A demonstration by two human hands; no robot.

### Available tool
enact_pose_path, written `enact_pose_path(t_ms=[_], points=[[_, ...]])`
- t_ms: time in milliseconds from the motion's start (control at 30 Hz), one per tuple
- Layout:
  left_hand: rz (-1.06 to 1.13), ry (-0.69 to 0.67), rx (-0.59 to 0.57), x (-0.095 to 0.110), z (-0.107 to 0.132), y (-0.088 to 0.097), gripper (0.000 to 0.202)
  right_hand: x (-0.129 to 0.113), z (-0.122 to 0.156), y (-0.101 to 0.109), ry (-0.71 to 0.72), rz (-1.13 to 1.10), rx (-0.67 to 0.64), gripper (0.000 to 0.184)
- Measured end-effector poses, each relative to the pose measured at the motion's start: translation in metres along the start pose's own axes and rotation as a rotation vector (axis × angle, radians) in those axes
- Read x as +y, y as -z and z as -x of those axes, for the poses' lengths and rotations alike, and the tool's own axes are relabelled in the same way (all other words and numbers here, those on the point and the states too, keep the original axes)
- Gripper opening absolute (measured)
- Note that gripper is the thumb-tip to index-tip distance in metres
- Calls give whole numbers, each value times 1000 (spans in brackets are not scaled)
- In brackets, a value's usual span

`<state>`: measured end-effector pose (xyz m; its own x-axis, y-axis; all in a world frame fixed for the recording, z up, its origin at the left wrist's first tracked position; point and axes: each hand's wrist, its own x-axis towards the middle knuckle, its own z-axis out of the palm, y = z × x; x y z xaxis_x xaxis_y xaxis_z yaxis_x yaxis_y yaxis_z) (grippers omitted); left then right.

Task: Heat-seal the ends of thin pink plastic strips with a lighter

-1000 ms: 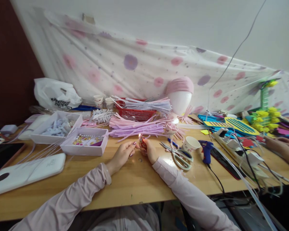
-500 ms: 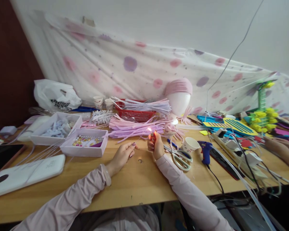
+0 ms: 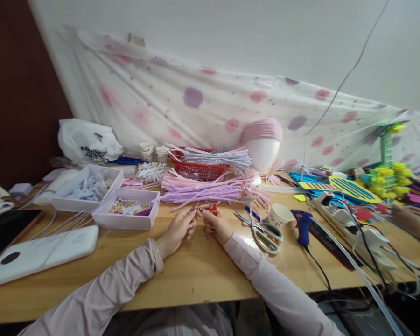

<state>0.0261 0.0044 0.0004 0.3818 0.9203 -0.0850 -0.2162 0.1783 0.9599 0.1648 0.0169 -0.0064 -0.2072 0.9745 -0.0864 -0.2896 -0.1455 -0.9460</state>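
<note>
The red lighter [image 3: 213, 207] is inside my right hand [image 3: 217, 226], whose fingers are wrapped around it, above the middle of the wooden table [image 3: 189, 284]. My left hand [image 3: 178, 228] is just beside it, with thumb and finger pressed together; whether something is between them, I cannot tell. From my hands to the front edge, bare wood lies between my forearms. Behind, the room is narrower, because the pink and purple stems [image 3: 203, 192] lie near my fingertips, before the red basket [image 3: 200, 171]. At the left stands the small box [image 3: 126, 220], its wall near my left hand. At the right, the scissors [image 3: 256, 225] lie near my right wrist, then the paper cup [image 3: 280, 215] and the blue glue gun [image 3: 303, 227]
</note>
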Motion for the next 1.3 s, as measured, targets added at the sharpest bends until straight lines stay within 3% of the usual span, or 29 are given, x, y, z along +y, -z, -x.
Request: enact_pose_path(t_ms=[433, 733, 1033, 1133, 1300], points=[[-43, 63, -78, -7, -1, 1, 31, 4, -3, 3, -33, -83, -85, 36], [-134, 76, -95, -13, -3, 2, 34, -4, -5, 6, 14, -166, 73, 38], [-419, -102, 47, -2, 10, 13, 38, -5, -2, 4, -75, -178, 72, 40], [-460, -158, 115, 1, 10, 16, 38, -5, -2, 5, -197, -103, 52, 39], [-433, -212, 194, 5, 10, 15, 36, -6, -2, 7, -356, -179, -6, 45]])
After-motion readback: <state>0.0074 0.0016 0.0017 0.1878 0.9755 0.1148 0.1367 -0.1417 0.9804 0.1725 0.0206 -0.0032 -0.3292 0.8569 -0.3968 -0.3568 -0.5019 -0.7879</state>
